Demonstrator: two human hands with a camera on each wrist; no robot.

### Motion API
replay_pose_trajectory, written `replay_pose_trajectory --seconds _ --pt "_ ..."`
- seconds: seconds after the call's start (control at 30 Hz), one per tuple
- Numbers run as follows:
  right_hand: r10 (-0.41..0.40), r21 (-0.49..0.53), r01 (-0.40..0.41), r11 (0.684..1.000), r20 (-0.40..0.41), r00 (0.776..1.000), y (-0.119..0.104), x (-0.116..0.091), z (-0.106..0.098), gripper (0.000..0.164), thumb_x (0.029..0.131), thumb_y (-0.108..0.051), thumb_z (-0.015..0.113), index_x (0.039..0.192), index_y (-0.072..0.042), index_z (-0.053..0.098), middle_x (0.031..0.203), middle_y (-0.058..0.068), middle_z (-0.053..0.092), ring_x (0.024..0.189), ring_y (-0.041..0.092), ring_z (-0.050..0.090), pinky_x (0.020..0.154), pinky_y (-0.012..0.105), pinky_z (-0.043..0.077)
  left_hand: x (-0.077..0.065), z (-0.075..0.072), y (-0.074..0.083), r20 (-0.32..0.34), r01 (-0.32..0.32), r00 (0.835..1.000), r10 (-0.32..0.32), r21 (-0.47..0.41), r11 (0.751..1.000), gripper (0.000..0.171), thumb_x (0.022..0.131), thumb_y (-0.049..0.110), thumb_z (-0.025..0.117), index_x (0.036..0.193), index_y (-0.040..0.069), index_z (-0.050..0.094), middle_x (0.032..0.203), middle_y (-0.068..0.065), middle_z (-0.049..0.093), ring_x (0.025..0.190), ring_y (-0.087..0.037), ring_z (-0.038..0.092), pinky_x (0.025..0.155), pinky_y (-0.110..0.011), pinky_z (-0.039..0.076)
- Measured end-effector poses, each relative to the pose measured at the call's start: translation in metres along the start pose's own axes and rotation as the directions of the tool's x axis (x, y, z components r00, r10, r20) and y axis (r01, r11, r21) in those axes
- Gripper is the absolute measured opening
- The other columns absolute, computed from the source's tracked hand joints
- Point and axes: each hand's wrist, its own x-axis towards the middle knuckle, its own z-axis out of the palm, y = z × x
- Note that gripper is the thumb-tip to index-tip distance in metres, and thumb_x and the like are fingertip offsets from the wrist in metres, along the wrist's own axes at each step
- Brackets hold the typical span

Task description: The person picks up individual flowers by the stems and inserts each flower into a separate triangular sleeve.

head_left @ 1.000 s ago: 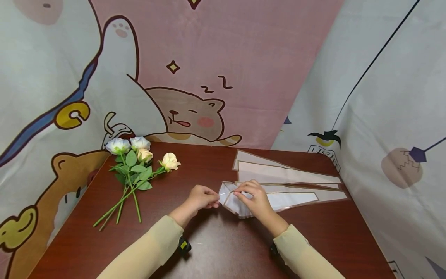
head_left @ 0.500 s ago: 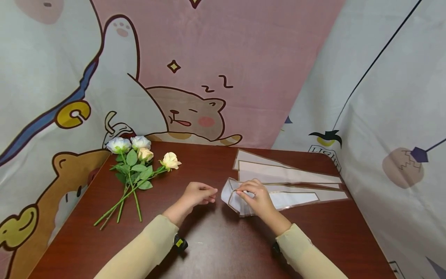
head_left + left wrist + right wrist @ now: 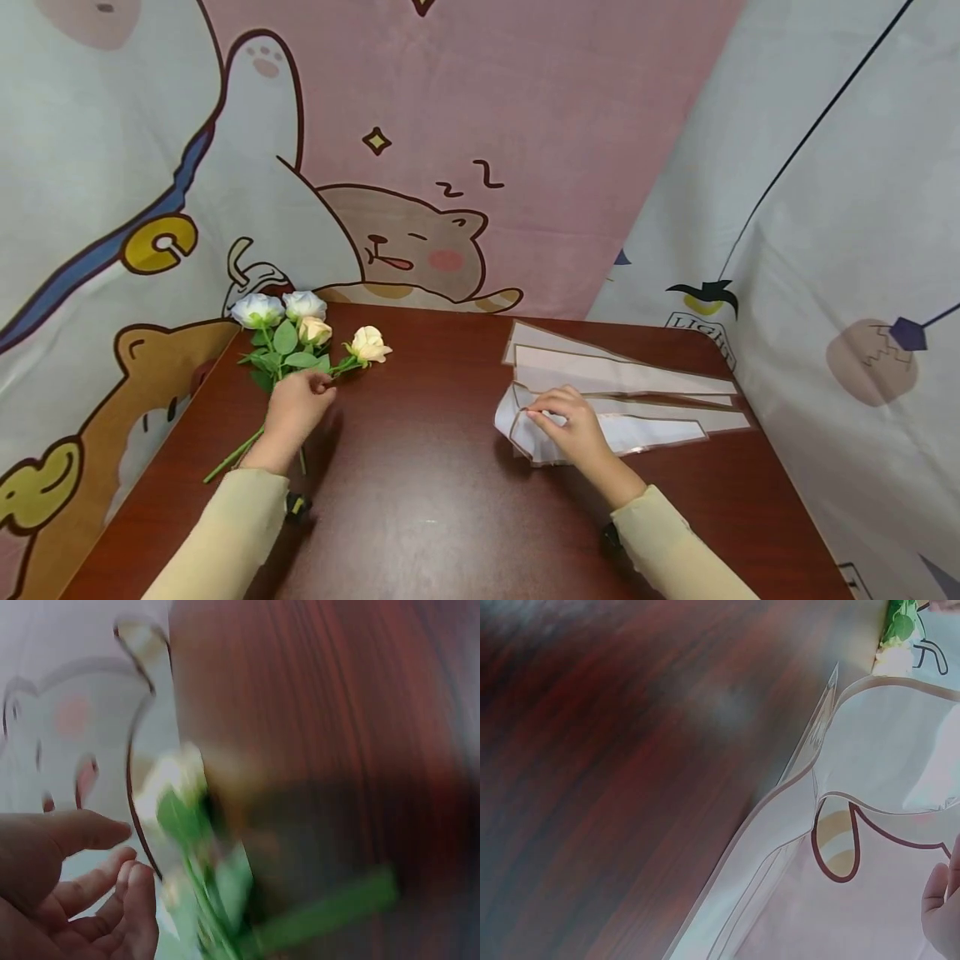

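While pinching the white sleeve (image 3: pixel 648 432) by its rim in the right hand (image 3: pixel 573 427), apparently choosing among the roses (image 3: pixel 315 331) at left on the worktop (image 3: pixel 420 500) with the left hand (image 3: pixel 295 410) — presumably needing next to close on one. Plain only from the left wrist, though blurred: thumb (image 3: pixel 94 829) and fingertips (image 3: pixel 141 881) apart.

**Left hand (image 3: pixel 296 408) hides stems (image 3: pixel 233 455), blur takes roses (image 3: pixel 176 784)**

In the head view, the left hand covers the middle of the stems; whether its fingers touch them cannot be told. The left-wrist view smears the roses and crops that hand at 2 edges. The right hand (image 3: pixel 573 427) covers part of the white wrapper (image 3: pixel 651 432); the right-wrist view crops both. 2 sleeves (image 3: pixel 225 533) run past the head view's bottom edge.
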Motion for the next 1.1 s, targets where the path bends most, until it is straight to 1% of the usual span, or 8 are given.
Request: replay_pose_trajectory --seconds 0.13,0.2,0.33,0.47,0.6,0.73,0.83,1.1 --pt "-0.011 0.002 0.011 1.0 -0.01 1.0 0.0 0.001 -0.003 0.019 0.061 0.002 0.076 0.074 -0.011 0.069 0.074 0.0 0.065 0.071 0.018 0.052 0.061 0.02 0.042 0.003 -0.017 -0.032 -0.053 0.096 0.994 -0.093 0.07 0.993 0.02 0.077 0.02 0.061 0.088 0.003 0.065 0.076 -0.009 0.061 0.064 -0.022 0.053 0.05 -0.033 0.041" --pt "-0.015 0.007 0.015 1.0 -0.013 1.0 -0.004 0.003 -0.005 0.019 0.06 0.004 0.076 0.073 -0.008 0.069 0.072 0.003 0.064 0.069 0.02 0.052 0.058 0.024 0.043 0.003 -0.021 -0.044 -0.051 0.145 0.989 -0.141 0.08 0.986 0.021 0.078 0.024 0.063 0.083 0.003 0.065 0.076 -0.011 0.062 0.061 -0.022 0.053 0.047 -0.033 0.041" --pt "-0.012 0.024 0.012 1.0 -0.009 1.0 -0.019 0.01 -0.009 0.019 0.059 0.008 0.075 0.072 -0.004 0.068 0.07 0.007 0.064 0.067 0.023 0.052 0.054 0.031 0.043 0.004 -0.021 -0.057 -0.018 0.196 0.981 -0.196 0.078 0.977 0.027 0.076 0.032 0.065 0.078 0.005 0.068 0.076 -0.012 0.063 0.061 -0.023 0.054 0.046 -0.034 0.042" --pt "-0.016 0.015 0.016 1.0 -0.003 1.0 -0.029 0.014 -0.011 0.018 0.059 0.009 0.074 0.071 -0.003 0.068 0.07 0.007 0.063 0.067 0.023 0.052 0.055 0.029 0.042 0.006 -0.02 -0.062 -0.012 0.213 0.977 -0.213 0.069 0.975 0.028 0.076 0.033 0.066 0.073 0.006 0.069 0.071 -0.01 0.063 0.063 -0.025 0.054 0.049 -0.035 0.043" --pt "-0.017 0.012 0.017 1.0 -0.004 1.0 -0.029 0.014 -0.011 0.018 0.059 0.009 0.074 0.071 -0.003 0.068 0.069 0.006 0.063 0.066 0.022 0.051 0.055 0.028 0.042 0.008 -0.02 -0.064 -0.001 0.223 0.975 -0.223 0.06 0.973 0.027 0.075 0.034 0.066 0.071 0.007 0.068 0.071 -0.008 0.063 0.068 -0.026 0.054 0.052 -0.036 0.044" --pt "-0.021 0.013 0.021 1.0 -0.005 1.0 -0.028 0.013 -0.011 0.018 0.059 0.009 0.074 0.071 -0.003 0.068 0.068 0.005 0.063 0.065 0.021 0.051 0.054 0.027 0.042 0.011 -0.021 -0.065 0.035 0.263 0.964 -0.264 0.028 0.964 0.035 0.076 0.04 0.063 0.075 0.005 0.069 0.067 -0.007 0.063 0.068 -0.026 0.054 0.053 -0.034 0.043" --pt "-0.025 0.015 0.025 1.0 -0.005 1.0 -0.027 0.012 -0.01 0.018 0.059 0.009 0.074 0.07 -0.003 0.068 0.068 0.005 0.062 0.064 0.021 0.05 0.054 0.027 0.042 0.014 -0.022 -0.067 0.038 0.292 0.956 -0.292 0.002 0.956 0.041 0.078 0.043 0.06 0.078 0.003 0.069 0.06 -0.004 0.062 0.065 -0.024 0.053 0.052 -0.031 0.042" --pt "-0.051 0.002 0.051 0.999 -0.023 0.998 -0.024 0.013 -0.008 0.018 0.058 0.006 0.075 0.07 -0.004 0.068 0.067 0.004 0.062 0.063 0.018 0.049 0.053 0.022 0.04 0.019 -0.021 -0.068 0.031 0.318 0.948 -0.317 -0.047 0.947 0.034 0.081 0.034 0.06 0.087 0.001 0.068 0.063 -0.006 0.064 0.07 -0.025 0.054 0.052 -0.031 0.041"
